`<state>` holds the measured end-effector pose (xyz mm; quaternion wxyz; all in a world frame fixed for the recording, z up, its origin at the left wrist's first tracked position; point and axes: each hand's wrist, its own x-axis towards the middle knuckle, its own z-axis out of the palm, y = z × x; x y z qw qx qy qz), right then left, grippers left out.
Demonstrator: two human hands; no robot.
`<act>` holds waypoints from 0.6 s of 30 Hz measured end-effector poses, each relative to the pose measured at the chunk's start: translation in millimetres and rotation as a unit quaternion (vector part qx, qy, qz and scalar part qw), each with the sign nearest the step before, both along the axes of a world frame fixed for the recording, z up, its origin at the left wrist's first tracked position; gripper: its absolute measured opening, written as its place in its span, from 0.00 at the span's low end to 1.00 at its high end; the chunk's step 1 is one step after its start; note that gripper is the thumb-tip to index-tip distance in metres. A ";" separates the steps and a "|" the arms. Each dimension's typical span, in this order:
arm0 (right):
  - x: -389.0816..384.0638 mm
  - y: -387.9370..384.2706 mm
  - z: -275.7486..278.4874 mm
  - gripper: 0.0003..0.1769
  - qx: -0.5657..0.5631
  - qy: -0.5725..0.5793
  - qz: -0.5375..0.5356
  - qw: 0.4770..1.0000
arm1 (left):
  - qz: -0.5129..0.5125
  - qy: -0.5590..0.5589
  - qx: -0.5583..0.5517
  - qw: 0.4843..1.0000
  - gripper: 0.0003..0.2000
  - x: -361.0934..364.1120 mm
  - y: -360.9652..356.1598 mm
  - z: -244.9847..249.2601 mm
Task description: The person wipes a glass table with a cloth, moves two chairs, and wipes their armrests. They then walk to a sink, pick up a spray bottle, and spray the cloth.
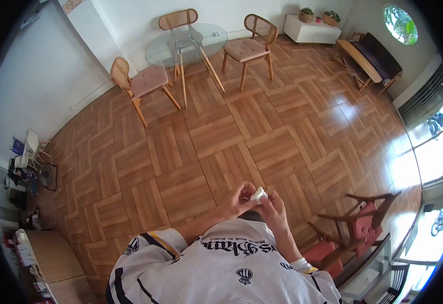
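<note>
1. Wad [258,193]: small, white, crumpled-looking. Material cannot be told. It is held between both hands, in front of the chest and over the floor.
2. Left hand [238,201]: fingers curled in, grip pinching the wad's left side, thumb and fingertips pressed on it.
3. Right hand [275,206]: fingers bent, grip pinching the wad's right side and partly wrapping it from below.
4. The two grips meet at the wad, hands just beside each other, knuckles near touching.
5. Shirt [231,263]: white with dark trim and lettering, straight below the grip.
6. Floor [191,152]: wood parquet, under and ahead of the grip.
7. Red chair [356,225]: wooden frame, red cushions, near the grip on its right.
8. Glass table [187,43]: round, far ahead of the grip and a bit left.
9. Chairs [148,81]: three with woven backs and pinkish seats, set round the glass table, well apart from the grip.
10. Box [54,258]: brown, well left of the grip, at the frame's lower edge.
11. Bench [371,55]: dark seat, far ahead and right of the grip, by the wall.
</note>
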<state>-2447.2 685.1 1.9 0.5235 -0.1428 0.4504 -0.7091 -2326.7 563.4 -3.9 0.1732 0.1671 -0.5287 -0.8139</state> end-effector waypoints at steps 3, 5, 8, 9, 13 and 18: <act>-54.0 -83.0 3.8 0.11 0.058 0.198 0.059 0.977 | 0.024 -0.030 0.070 0.997 0.18 -39.3 -65.4 18.3; -82.9 -136.2 19.8 0.11 0.049 0.175 0.122 0.976 | 0.004 -0.043 0.078 0.996 0.17 -56.0 -114.9 24.4; -115.7 -209.6 31.6 0.12 0.050 0.131 0.173 0.975 | 0.090 -0.028 0.098 0.991 0.15 -78.2 -168.4 29.3; -126.4 -233.0 28.9 0.12 0.064 0.108 0.187 0.974 | 0.098 -0.021 0.079 0.992 0.14 -84.9 -189.5 24.3; -152.2 -330.5 19.6 0.13 0.061 0.000 0.180 0.982 | 0.126 0.009 0.005 0.992 0.11 -113.4 -284.8 -5.1; -197.0 -464.5 3.0 0.13 0.044 0.020 0.182 0.982 | 0.088 -0.033 -0.078 0.993 0.16 -154.9 -434.0 0.6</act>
